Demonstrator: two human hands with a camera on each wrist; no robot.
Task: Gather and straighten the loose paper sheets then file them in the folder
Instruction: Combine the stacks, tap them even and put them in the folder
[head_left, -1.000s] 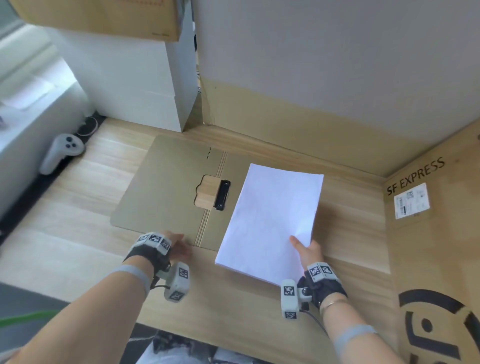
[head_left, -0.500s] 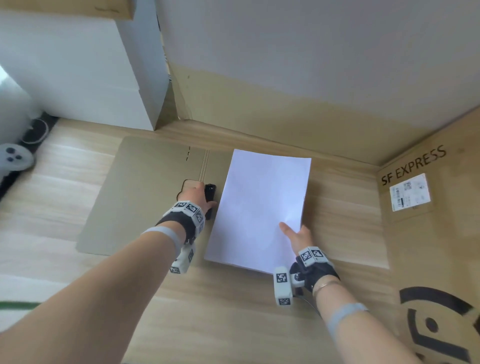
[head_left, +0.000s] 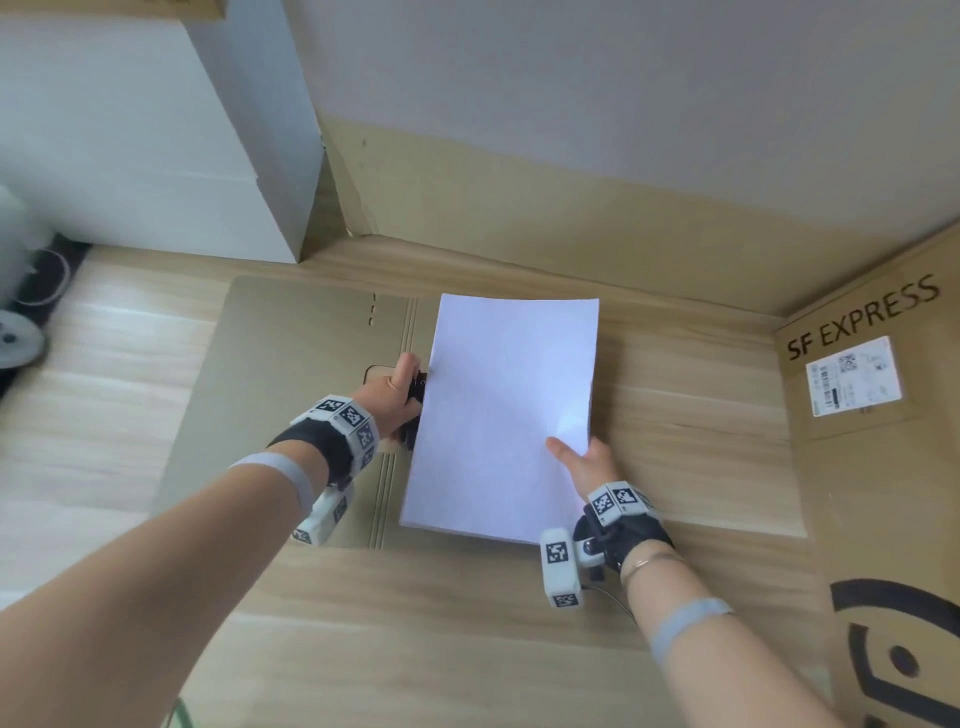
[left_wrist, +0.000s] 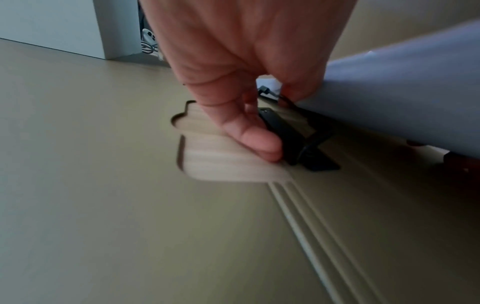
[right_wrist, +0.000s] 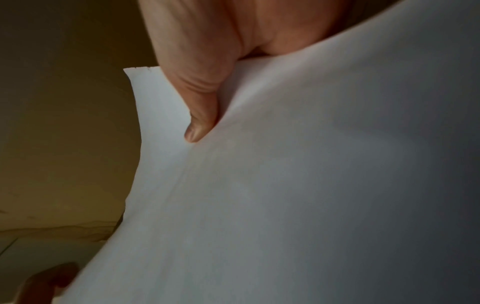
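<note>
- Far left, a white game controller (head_left: 15, 340) and a looped cable (head_left: 49, 275) are seen on the floor beside a white cabinet (head_left: 156, 145); both lie well apart from the work, and nothing there is judged to interfere.
- The open kraft folder (head_left: 291, 374) is laid flat on the wooden table (head_left: 441, 613), with its ribbed spine (left_wrist: 306, 216) running from near to far.
- The left hand (head_left: 397, 395) is curled on the black spring clip (left_wrist: 283, 135) at the spine, the thumb (left_wrist: 249, 135) pressed against its lever beside the cut-out in the cover. If the lever is let go too soon, the clip could be snapped shut before the paper is seated, and the sheet edges could be creased or left outside.
- The stack of white paper sheets (head_left: 509, 410) is held over the right half of the folder, its left edge touching or just beside the clip; whether it is already under the clip cannot be told.
- The right hand (head_left: 587, 462) is clamped on the stack's near right corner, thumb (right_wrist: 200, 115) on top, and the paper is bowed there. With only one corner held, the sheets could be fanned out or skewed as they are slid left.
- At right, an upright SF EXPRESS cardboard box (head_left: 872, 467) stands close to the right forearm, so elbow room is judged tight.
</note>
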